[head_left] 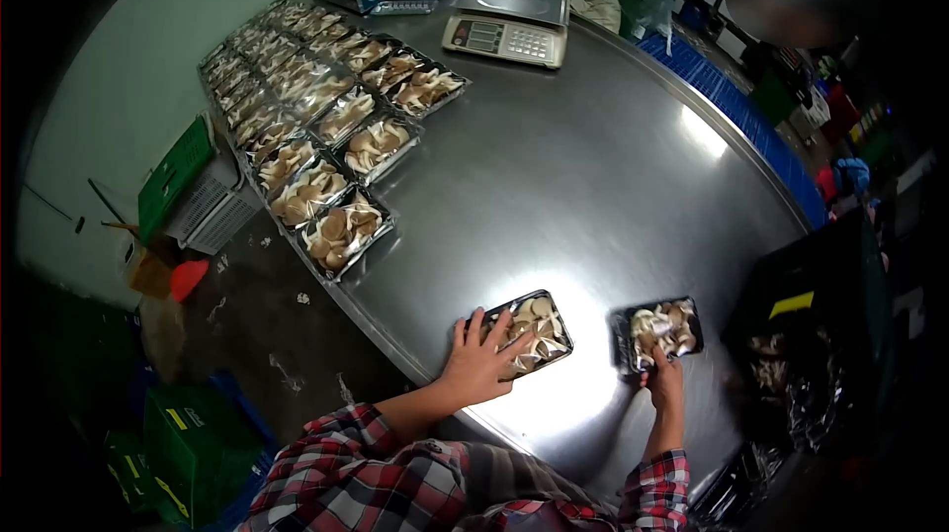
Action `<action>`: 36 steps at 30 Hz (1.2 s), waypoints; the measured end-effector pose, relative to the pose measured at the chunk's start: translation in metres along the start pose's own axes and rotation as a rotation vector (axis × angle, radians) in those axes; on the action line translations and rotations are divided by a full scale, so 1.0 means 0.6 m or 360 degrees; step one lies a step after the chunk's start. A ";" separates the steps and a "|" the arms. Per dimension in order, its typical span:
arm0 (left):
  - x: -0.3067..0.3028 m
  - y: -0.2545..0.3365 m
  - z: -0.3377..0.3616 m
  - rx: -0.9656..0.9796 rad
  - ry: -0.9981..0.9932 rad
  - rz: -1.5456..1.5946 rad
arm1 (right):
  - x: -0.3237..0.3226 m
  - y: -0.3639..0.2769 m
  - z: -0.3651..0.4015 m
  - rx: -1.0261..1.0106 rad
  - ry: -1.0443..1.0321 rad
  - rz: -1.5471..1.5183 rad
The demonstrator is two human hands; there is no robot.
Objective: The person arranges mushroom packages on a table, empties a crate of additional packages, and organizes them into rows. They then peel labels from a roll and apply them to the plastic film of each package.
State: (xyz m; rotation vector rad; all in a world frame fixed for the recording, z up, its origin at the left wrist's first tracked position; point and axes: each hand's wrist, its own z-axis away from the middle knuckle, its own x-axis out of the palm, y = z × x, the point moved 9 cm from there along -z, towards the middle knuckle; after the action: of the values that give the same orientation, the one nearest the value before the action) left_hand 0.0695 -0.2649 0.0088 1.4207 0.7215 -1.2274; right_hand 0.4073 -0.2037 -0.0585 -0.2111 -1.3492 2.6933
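Two black trays of pale mushrooms lie near the front edge of a round steel table (593, 166). My left hand (481, 362) rests flat, fingers spread, on the near end of the left tray (534, 326), which is covered in clear film. My right hand (663, 376) grips the near edge of the right tray (660, 330), whose mushrooms are piled loosely. The two trays lie a hand's width apart. Both arms wear red plaid sleeves.
Several wrapped mushroom trays (316, 127) line the table's left edge in rows. A weighing scale (506, 26) stands at the far side. A dark crate (811, 334) holding mushrooms sits at the right. Green crates (193, 448) stand on the floor at the left. Another person is at the far right.
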 end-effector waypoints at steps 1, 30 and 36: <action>-0.008 -0.022 -0.002 -0.0016 -0.0015 0.0037 | 0.047 -0.010 -0.026 -0.0055 -0.0098 0.0000; -0.160 -0.270 -0.448 0.0011 -0.0132 0.1385 | 0.080 -0.232 -0.142 -0.0354 0.0419 -0.0197; -0.197 -0.509 -0.511 -0.0310 0.0453 -0.0113 | -0.085 0.022 -0.005 -0.0072 0.0935 -0.0268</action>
State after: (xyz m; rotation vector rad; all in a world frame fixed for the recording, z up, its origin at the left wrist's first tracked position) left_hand -0.1545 0.1232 -0.0118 1.4304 1.0652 -0.9872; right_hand 0.4574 -0.2183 -0.0673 -0.7811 -1.1741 2.2046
